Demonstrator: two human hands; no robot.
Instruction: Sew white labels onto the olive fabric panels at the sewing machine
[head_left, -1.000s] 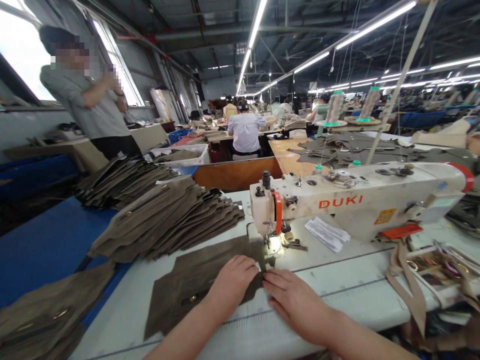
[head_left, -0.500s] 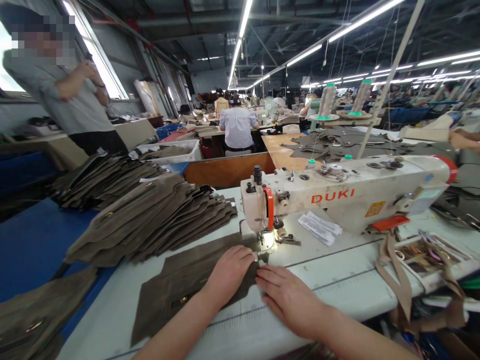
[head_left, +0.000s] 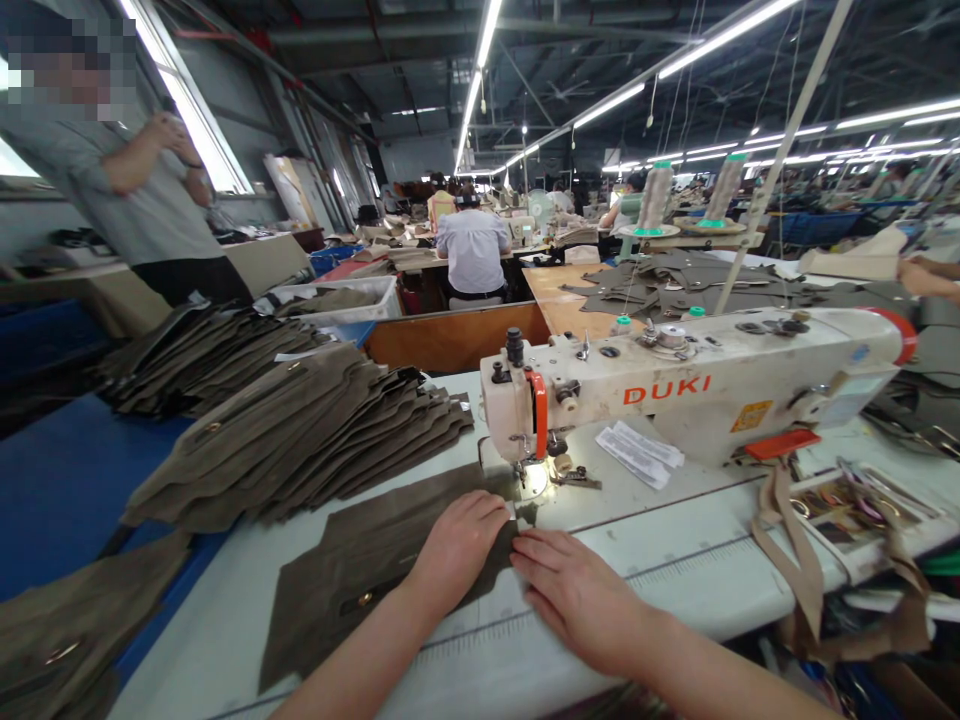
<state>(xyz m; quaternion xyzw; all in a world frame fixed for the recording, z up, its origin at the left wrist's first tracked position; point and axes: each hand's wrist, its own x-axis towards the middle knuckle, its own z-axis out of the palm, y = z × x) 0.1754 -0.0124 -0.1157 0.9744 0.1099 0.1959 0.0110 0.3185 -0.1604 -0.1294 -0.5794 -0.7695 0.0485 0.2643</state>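
Observation:
A dark olive fabric panel [head_left: 375,530] with a brass-coloured fitting lies on the sewing machine table, its far right corner near the lit needle area. On top of that corner my left hand [head_left: 465,545] presses with closed fingers, gripping the cloth. A bit of something white shows at its fingertips. My right hand [head_left: 574,595] has its fingers together at the panel's right edge, closed on the cloth there; its fingertips almost meet the left hand. Just beyond both hands stands the white sewing machine [head_left: 585,390], its presser foot partly hidden in glare.
Stacked olive panels [head_left: 315,430] fan out at the left. White labels [head_left: 640,455] lie on the machine bed. A tray [head_left: 870,510] of small tools and beige straps [head_left: 787,550] sit at the right. One person [head_left: 165,200] stands at the left; another [head_left: 472,245] sits ahead.
The view has shifted very slightly. Both hands and the fabric panel keep practically the same place by the needle.

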